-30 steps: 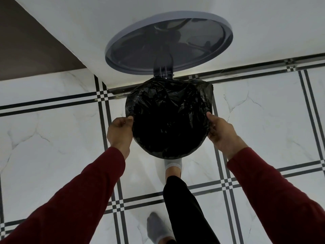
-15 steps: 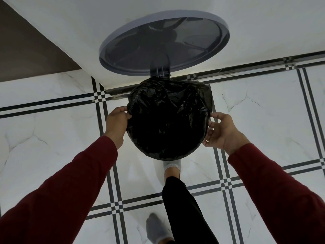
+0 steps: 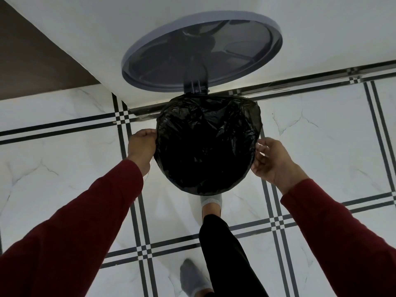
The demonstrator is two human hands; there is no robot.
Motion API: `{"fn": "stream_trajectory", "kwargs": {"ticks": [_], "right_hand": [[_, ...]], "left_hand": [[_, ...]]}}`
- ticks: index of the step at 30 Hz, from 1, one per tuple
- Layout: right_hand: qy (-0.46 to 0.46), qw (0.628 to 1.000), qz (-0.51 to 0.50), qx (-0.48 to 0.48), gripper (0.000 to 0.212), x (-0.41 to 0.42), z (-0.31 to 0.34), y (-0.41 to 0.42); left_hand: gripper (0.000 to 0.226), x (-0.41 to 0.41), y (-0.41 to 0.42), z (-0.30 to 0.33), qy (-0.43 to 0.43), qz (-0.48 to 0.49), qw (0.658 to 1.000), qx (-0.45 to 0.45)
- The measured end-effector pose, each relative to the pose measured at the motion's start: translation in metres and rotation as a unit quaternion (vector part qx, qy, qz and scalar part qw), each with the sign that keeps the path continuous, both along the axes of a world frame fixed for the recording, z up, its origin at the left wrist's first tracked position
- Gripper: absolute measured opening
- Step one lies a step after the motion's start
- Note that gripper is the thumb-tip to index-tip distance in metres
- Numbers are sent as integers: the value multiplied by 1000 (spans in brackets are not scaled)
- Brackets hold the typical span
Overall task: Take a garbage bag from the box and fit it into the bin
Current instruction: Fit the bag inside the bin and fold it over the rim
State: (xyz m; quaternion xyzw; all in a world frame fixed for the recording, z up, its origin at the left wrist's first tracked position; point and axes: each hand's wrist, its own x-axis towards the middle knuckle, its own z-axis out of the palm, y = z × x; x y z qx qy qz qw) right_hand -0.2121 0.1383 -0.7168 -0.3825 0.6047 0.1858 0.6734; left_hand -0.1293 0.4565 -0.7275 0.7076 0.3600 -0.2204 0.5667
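A black garbage bag [image 3: 205,144] lines the round bin, its edge folded down over the whole rim so the bin body is hidden. The bin's grey lid [image 3: 201,50] stands raised against the white wall. My left hand [image 3: 141,144] grips the bag's edge at the left side of the rim, fingers curled. My right hand [image 3: 272,159] is at the right side of the rim, its fingertips pinching the bag's edge there. The box of bags is out of view.
My right foot in a grey sock [image 3: 211,201] is at the bin's base, where a pedal may be hidden. My other foot [image 3: 194,279] stands further back on the white marble tiles [image 3: 64,168]. A white wall [image 3: 321,28] is right behind the bin.
Both hands have shifted slightly along the rim while working the bag's edge. My right hand's fingers, pressed to the bag a second ago, have spread and now pinch the edge.
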Motion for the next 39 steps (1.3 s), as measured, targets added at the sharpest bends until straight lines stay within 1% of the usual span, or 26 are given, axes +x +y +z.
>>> {"fn": "stream_trajectory", "kwargs": {"ticks": [3,7,10,12,15,16,19,21,23,24,26,27,28,31,33,35,37,39], "right_hand": [[-15,999,-9,39,18,2,3,1],[18,998,35,54,28,3,0,-1],[1,998,25,58,28,2,-3,0],[-6,998,26,58,29,1,-4,1],[-20,998,25,59,30,-1,-4,0],[-21,998,27,57,30,-1,-5,-1],[2,997,57,46,34,2,-3,-2],[23,995,85,39,35,3,-1,-2],[31,995,89,37,32,5,-1,-1],[33,995,89,37,31,6,-2,-1],[32,994,92,41,31,5,-2,-1],[32,994,95,40,32,5,-2,-1],[32,994,96,36,33,4,-4,-2],[36,995,89,32,34,2,-5,-4],[42,995,85,38,38,2,-4,-4],[40,994,83,53,44,2,-2,-5],[33,994,74,72,50,2,0,-7],[22,995,56,85,46,-1,1,-8]], "left_hand": [[27,5,-2,-1,5,-11,1000,-5],[21,10,-1,1,-2,-50,999,2],[29,13,-3,3,-4,-66,998,7],[28,16,-3,4,9,-69,998,6],[25,18,1,6,43,-68,996,-49],[23,18,3,6,46,-62,996,-53],[22,20,6,6,49,-46,997,-47],[20,21,6,4,56,-80,995,-32],[27,24,4,3,55,-82,995,16],[29,25,3,4,63,-65,996,18],[24,26,-1,9,91,-50,994,-25],[27,26,-3,10,95,-55,993,-40],[30,26,-4,9,90,-70,993,-38],[44,25,-6,5,57,-87,994,14],[39,28,-7,3,54,-91,994,14],[22,33,-9,3,64,-103,993,9],[17,36,-9,4,76,-96,992,-9],[14,38,-8,3,81,-88,992,-27]]}}
